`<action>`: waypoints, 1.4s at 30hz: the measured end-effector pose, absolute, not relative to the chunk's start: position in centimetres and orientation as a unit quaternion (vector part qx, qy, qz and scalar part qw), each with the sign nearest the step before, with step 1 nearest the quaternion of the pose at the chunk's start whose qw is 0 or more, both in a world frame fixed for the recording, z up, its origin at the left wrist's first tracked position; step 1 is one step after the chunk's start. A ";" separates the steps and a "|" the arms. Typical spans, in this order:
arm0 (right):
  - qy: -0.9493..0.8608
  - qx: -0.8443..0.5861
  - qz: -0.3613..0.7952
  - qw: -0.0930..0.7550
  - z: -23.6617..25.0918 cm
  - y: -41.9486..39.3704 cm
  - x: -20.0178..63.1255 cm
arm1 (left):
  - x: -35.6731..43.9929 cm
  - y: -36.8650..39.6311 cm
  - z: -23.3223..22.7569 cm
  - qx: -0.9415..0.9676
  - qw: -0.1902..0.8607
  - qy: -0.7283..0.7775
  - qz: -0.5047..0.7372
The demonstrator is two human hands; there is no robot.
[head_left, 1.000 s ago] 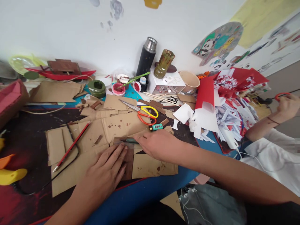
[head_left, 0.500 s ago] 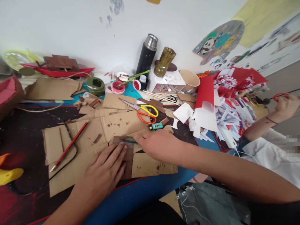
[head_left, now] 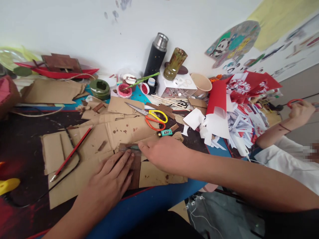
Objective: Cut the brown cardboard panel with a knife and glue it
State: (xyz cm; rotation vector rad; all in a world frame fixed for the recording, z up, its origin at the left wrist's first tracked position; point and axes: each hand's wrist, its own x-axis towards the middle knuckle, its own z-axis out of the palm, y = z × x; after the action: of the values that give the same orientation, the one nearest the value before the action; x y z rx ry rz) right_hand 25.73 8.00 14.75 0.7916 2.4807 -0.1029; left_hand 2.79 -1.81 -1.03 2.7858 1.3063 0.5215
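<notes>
Head view: at the lower centre of the frame, the left hand [head_left: 109, 176] lies flat with its fingers stretched out, gripping nothing and pressing on a dark brown strip [head_left: 136, 171]. A clear piece, perhaps a ruler, seems to lie across the strip's upper end, under the fingertips. Just right of it, at the centre, the right hand [head_left: 164, 151] is closed around a slim dark green tool [head_left: 135, 147], whose tip points left onto the upper end of the strip; whether it is a blade or a marker is too hidden to tell.

As for progress, the strip shows as one piece where it is uncovered, so the pass along its upper end looks unfinished. Small brown offcuts, such as the scrap [head_left: 101, 146] left of centre, suggest that some cutting is done; how many pieces are left cannot be judged.

Around the hands, a large cardboard sheet [head_left: 67, 189] spreads over the table [head_left: 17, 132] at lower left, with a red pencil [head_left: 72, 154] on it. A spotted cardboard piece [head_left: 161, 174] lies right of the strip. Above the right hand are scissors [head_left: 147, 113] with spread handles. At the right edge, another person's hand [head_left: 300, 111] holds orange-handled scissors [head_left: 289, 103].
</notes>
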 end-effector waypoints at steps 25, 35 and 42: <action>0.925 0.293 -0.012 0.239 14.9 7.8 26.8 | 2.9 -1.1 0.9 0.903 0.015 0.405 0.141; 0.916 0.315 -0.041 0.244 14.9 8.0 27.3 | 2.9 -1.3 0.7 0.901 0.012 0.413 0.130; 0.912 0.333 -0.042 0.236 15.0 8.1 27.4 | 3.1 -1.1 1.0 0.903 0.001 0.399 0.163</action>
State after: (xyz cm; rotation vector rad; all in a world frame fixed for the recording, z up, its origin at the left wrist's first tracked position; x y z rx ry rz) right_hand 27.41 8.11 14.98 0.9130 2.5012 -0.1141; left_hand 3.05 -1.08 0.96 2.8329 1.2513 0.5114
